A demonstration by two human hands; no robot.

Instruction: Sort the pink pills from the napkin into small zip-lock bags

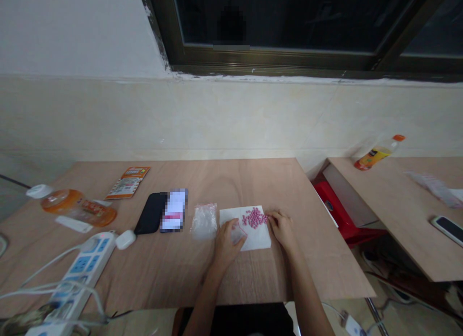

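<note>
A white sheet of paper [253, 242] lies on the wooden table with a heap of small round pink beads [254, 218] on it. Over the sheet's left part, my left hand [227, 242] is closed on a small clear plastic bag [237, 234] with a red line along its edge. My right hand [282, 226] is at the sheet's right edge, thumb and fingertips pinched together at the outermost beads of the heap. Just left of the sheet lies a larger clear plastic bag [204, 221]; its contents are too blurred to make out.
Left of the bags lie a lit phone [174, 210], a black phone [151, 213], a white earbud case [125, 239] and an orange packet [128, 182]. A power strip [90, 263] with cables and an orange bottle [79, 207] occupy the far left. A second table [401, 206] stands right.
</note>
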